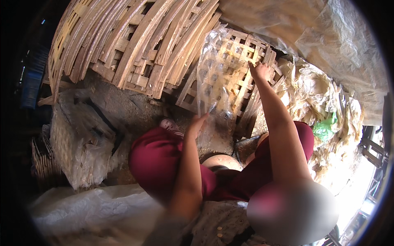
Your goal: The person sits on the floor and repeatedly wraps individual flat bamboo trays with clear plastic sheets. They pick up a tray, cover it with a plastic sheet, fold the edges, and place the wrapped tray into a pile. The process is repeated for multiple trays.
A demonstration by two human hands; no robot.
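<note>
Before me leans a lattice panel of woven wooden slats (247, 81), tilted against other slatted pieces. A clear, wrinkled plastic sheet (215, 70) drapes over its left and middle part, stained with yellowish-brown residue. My left hand (197, 125) is at the sheet's lower left edge, with the plastic seemingly pinched between thumb and fingers. Farther up, my right hand (261, 71) touches the slats near the panel's upper right side. Its thumb is spread to the left and the fingers are bent; whether they grip a slat is hidden.
Curved wooden lattice panels (138, 46) are stacked at the upper left. Crumpled plastic film (307, 86) is heaped at right, with a green plastic bag (325, 127) in it. A plastic-wrapped bundle (81, 141) stands left on the dusty floor (123, 100). Plastic sheeting (335, 37) hangs upper right.
</note>
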